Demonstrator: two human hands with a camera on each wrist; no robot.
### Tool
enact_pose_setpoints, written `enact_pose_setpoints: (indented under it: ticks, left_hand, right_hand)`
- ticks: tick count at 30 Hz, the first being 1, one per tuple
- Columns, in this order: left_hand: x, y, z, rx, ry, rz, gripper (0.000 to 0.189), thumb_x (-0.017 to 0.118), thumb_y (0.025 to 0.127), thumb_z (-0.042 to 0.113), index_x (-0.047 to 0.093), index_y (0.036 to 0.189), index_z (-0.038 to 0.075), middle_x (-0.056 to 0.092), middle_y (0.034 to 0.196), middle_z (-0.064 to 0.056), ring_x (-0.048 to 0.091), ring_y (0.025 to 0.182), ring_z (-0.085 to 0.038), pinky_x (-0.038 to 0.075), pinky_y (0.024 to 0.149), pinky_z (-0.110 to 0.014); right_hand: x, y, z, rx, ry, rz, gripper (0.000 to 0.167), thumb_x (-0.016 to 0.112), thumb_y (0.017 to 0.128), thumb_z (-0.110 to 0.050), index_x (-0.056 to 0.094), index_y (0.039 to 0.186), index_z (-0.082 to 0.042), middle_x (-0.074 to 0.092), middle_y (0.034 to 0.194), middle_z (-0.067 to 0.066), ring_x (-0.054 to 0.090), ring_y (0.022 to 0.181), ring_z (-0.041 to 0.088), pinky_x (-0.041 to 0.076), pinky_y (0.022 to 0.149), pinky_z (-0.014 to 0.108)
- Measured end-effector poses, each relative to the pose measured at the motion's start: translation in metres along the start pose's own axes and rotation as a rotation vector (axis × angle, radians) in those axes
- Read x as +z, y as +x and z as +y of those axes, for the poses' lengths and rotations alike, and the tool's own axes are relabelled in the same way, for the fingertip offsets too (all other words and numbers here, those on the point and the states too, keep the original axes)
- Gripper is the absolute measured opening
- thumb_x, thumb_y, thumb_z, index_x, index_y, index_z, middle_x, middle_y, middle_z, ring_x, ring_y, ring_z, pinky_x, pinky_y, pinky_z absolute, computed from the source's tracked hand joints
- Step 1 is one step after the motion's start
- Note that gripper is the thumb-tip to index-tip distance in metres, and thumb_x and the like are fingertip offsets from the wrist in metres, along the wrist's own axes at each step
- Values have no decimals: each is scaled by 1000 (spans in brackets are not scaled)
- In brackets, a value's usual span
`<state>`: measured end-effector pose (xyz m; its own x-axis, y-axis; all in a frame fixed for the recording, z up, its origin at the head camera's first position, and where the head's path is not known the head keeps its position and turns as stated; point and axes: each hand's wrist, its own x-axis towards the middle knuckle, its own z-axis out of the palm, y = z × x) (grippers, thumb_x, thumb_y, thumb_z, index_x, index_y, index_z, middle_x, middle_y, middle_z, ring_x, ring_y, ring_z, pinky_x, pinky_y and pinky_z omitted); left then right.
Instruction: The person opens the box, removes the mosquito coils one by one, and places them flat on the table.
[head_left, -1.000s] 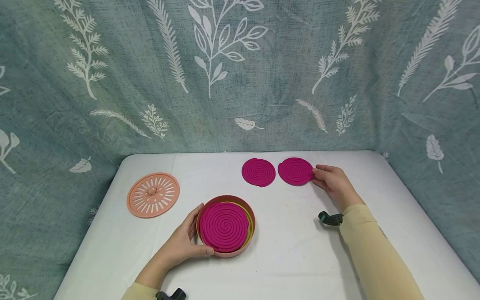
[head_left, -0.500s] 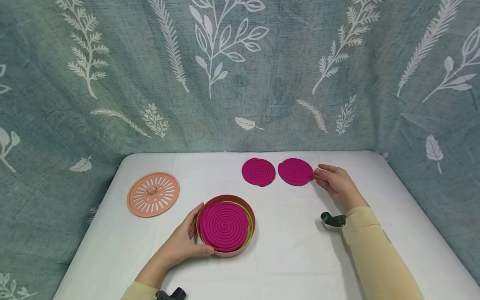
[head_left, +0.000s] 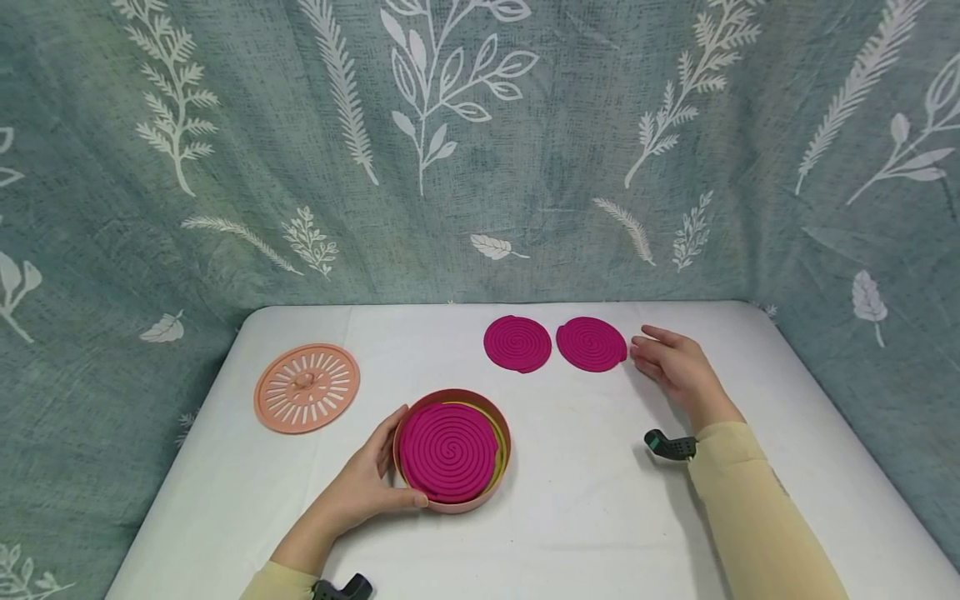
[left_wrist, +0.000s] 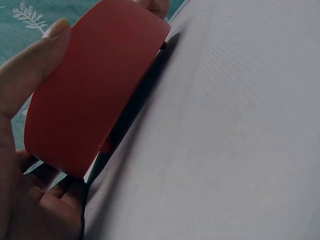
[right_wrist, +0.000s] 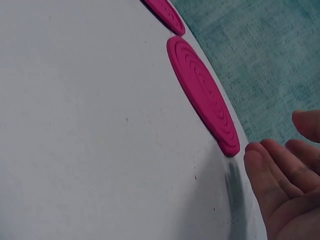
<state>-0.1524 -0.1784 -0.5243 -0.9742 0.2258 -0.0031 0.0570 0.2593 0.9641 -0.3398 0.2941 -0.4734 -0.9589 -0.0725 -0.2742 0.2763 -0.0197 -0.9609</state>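
Observation:
My left hand (head_left: pixel 363 483) grips the left side of a terracotta round holder (head_left: pixel 450 396), thumb at the near side and fingers round the far side. In the left wrist view the holder's side wall (left_wrist: pixel 100 85) shows between thumb and fingers. Inside it lies a magenta spiral coaster (head_left: pixel 448 454), covering most of a yellow-green one (head_left: pixel 498 427). Two more magenta spiral coasters lie flat at the back, a left one (head_left: pixel 517 343) and a right one (head_left: pixel 591 344). My right hand (head_left: pixel 678 371), fingers loosely extended and holding nothing, hovers just right of the right coaster.
An orange slotted disc (head_left: pixel 279 407) with a small central knob lies at the table's left. White cloth covers the table (head_left: pixel 577 500). A green leaf-patterned curtain (head_left: pixel 555 167) hangs behind the back edge and along the sides.
My right hand has drawn away slightly to the right from the right magenta coaster, its fingers leaving the edge. The left hand and the holder have stayed in place.

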Motion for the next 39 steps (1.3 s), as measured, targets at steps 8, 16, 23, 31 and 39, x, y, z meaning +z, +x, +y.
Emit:
enact_pose_setpoints:
  ticks: [8, 16, 23, 31, 39]
  left_hand:
    - [-1, 1, 0, 8, 2, 1, 124, 97, 61, 30, 21, 158, 18, 26, 160, 0, 21, 147, -17, 24, 117, -37]
    - [-1, 0, 0, 6, 0, 0, 125, 97, 60, 30, 21, 158, 18, 26, 160, -1, 21, 147, -17, 24, 117, -36]
    - [0, 0, 0, 1, 0, -8, 125, 97, 60, 30, 20, 158, 18, 25, 160, 0, 20, 147, -16, 23, 117, -33]
    - [-1, -1, 2, -3, -5, -5, 126, 97, 59, 30, 20, 158, 18, 26, 160, -1, 20, 147, -16, 23, 117, -32]
    - [-1, -1, 2, 13, 9, -2, 126, 97, 59, 32, 21, 158, 17, 25, 160, -2, 20, 147, -17, 24, 116, -33]
  right_hand:
    - [16, -17, -3, -112, 41, -36, 65, 63, 97, -7, 28, 151, 7, 66, 115, 0, 67, 104, 13, 50, 100, 30]
    - [38, -29, -10, -166, -9, -59, 61, 66, 96, -15, 38, 146, 7, 65, 117, 2, 65, 106, 17, 50, 99, 34]
    - [59, -38, -14, -211, -175, -84, 60, 66, 97, -23, 42, 146, 5, 55, 136, 20, 63, 111, 19, 54, 93, 28]
    - [87, -43, -15, -222, -211, -200, 56, 67, 96, -20, 47, 143, 3, 51, 140, 25, 60, 120, 27, 55, 95, 33]
    - [121, -50, -16, -224, -255, -311, 53, 69, 95, -18, 50, 140, 3, 55, 136, 24, 61, 117, 30, 56, 93, 35]
